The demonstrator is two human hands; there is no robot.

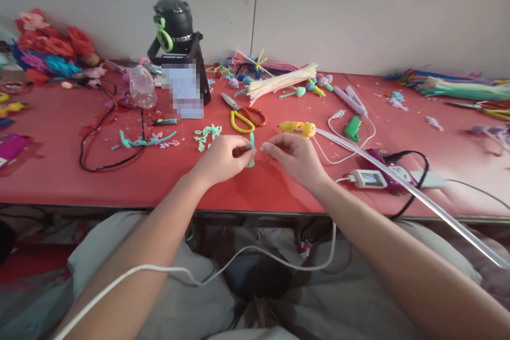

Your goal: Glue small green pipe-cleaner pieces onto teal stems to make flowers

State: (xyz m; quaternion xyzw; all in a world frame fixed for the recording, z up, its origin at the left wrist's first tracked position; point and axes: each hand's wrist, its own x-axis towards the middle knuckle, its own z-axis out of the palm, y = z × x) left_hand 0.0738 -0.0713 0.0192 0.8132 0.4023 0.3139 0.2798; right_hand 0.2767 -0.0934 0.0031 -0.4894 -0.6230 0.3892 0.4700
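Teal pipe cleaner (251, 149) sits between my hands above the near edge of the red counter (59, 170): my left hand (221, 158) pinches its lower end while my right hand (292, 156) closes thumb and forefinger on a small pale bit beside its upper end. I judge I am midway through bending or joining this short piece, and the next move calls for a steady, fine twist with the left pinch kept firm. Just behind lie the yellow-handled scissors (241, 117), a yellow glue gun (297, 128), and a scatter of mint-green cuttings (206, 136). A clear stick (398, 180) runs off toward my right. No writing reads clearly; the panel on the black stand (182, 90) is blurred out.
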